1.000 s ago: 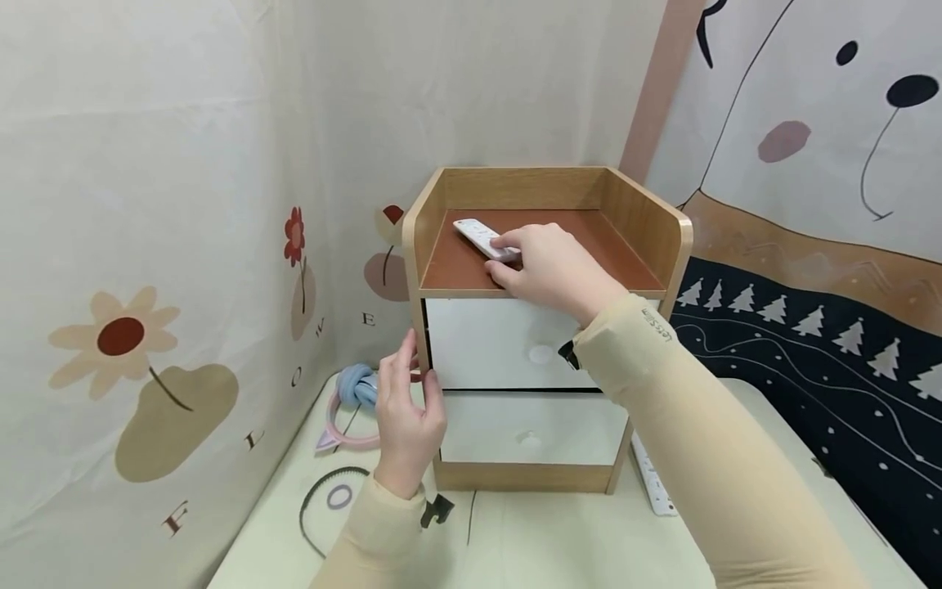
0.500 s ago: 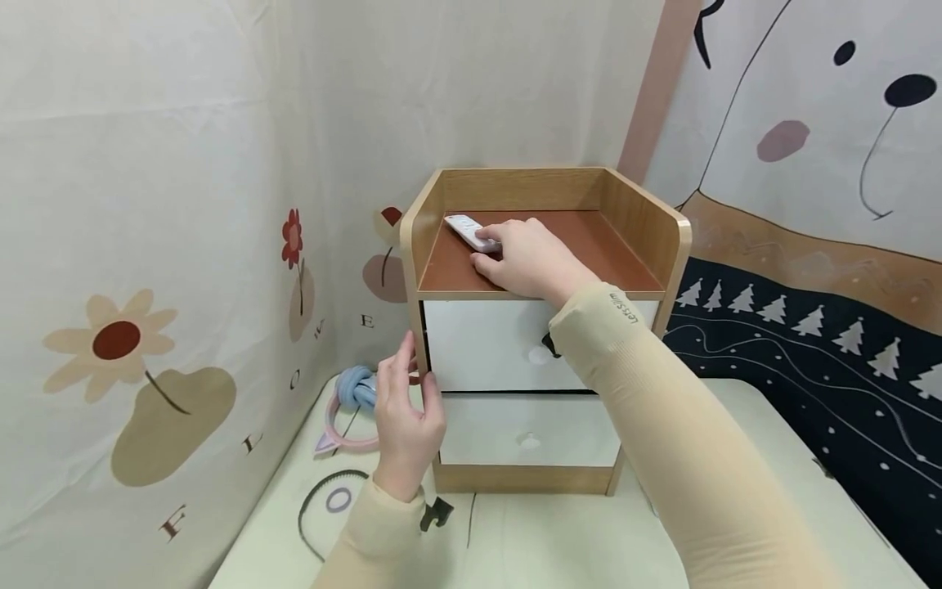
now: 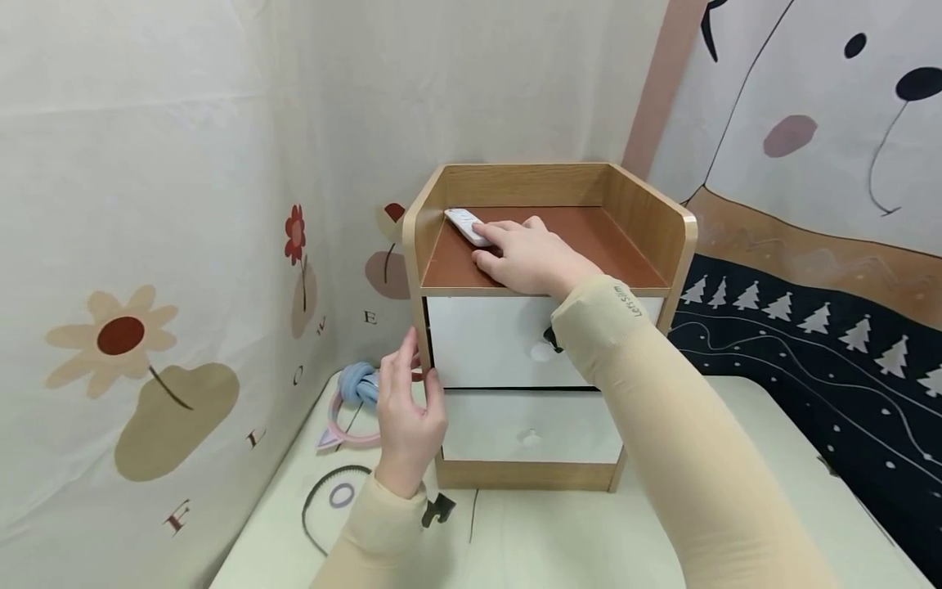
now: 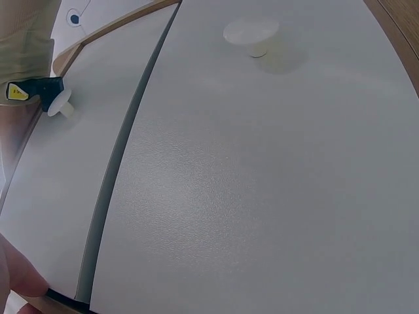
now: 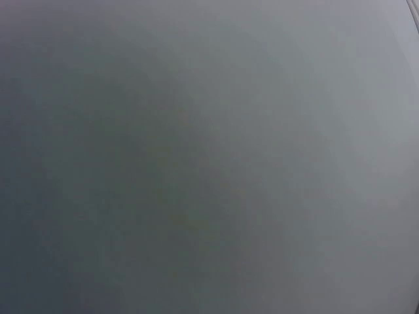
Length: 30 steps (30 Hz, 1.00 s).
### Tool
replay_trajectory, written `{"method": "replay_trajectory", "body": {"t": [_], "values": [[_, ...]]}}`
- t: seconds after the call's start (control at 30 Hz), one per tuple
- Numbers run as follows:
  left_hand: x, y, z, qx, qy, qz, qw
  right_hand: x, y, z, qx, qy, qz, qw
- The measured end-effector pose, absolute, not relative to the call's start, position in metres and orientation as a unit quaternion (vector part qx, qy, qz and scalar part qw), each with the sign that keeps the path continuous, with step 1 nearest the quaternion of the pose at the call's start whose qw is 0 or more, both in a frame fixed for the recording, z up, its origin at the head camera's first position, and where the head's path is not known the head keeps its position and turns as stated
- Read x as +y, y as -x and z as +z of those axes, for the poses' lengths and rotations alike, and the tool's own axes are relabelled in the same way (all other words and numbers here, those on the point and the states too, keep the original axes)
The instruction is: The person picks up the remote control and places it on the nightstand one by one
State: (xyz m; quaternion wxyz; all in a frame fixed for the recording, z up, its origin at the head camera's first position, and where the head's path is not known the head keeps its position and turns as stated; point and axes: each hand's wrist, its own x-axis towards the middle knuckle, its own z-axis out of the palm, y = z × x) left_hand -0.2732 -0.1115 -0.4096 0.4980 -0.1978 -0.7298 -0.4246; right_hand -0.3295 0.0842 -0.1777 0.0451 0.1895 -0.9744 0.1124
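A white remote control (image 3: 465,225) lies slantwise on the brown top (image 3: 574,237) of a small wooden cabinet, near its left wall. My right hand (image 3: 533,258) reaches over the front edge, with the fingertips touching the near end of the remote and the thumb just apart from it. My left hand (image 3: 408,417) rests against the cabinet's left side with fairly straight fingers. Two white drawers, the upper drawer (image 3: 486,343) and the lower drawer (image 3: 486,425), are pushed in. In the left wrist view a drawer knob (image 4: 252,33) shows. The right wrist view is a grey blur.
Left of the cabinet are a blue bundle (image 3: 358,383), a pink headband (image 3: 346,440), a black headband (image 3: 307,515) and a purple ring (image 3: 342,495) on the pale table (image 3: 545,540). Printed cloth (image 3: 515,74) hangs behind. Raised walls edge the cabinet top.
The remote has slid left and back on the cabinet top, and my right hand has followed it, its thumb now apart from it. The left hand has stayed in place.
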Motion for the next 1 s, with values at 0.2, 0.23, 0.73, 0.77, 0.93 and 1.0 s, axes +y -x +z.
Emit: {"method": "replay_trajectory", "body": {"t": [0.2, 0.23, 0.73, 0.77, 0.93, 1.0], "values": [[-0.111, 0.272, -0.406, -0.736, 0.188, -0.429, 0.489, 0.084, 0.329, -0.175, -0.973, -0.192, 0.114, 0.048], [-0.111, 0.271, -0.406, -0.737, 0.187, -0.429, 0.488, 0.084, 0.329, -0.175, -0.973, -0.194, 0.114, 0.049], [-0.111, 0.27, -0.406, -0.735, 0.19, -0.432, 0.488, 0.085, 0.327, -0.18, -0.967, -0.197, 0.137, 0.082], [-0.111, 0.27, -0.407, -0.734, 0.191, -0.431, 0.488, 0.086, 0.327, -0.181, -0.967, -0.196, 0.14, 0.086], [-0.111, 0.269, -0.407, -0.737, 0.188, -0.432, 0.484, 0.091, 0.322, -0.184, -0.959, -0.202, 0.161, 0.114], [-0.111, 0.269, -0.406, -0.736, 0.189, -0.43, 0.487, 0.094, 0.319, -0.184, -0.954, -0.207, 0.172, 0.131]]}}
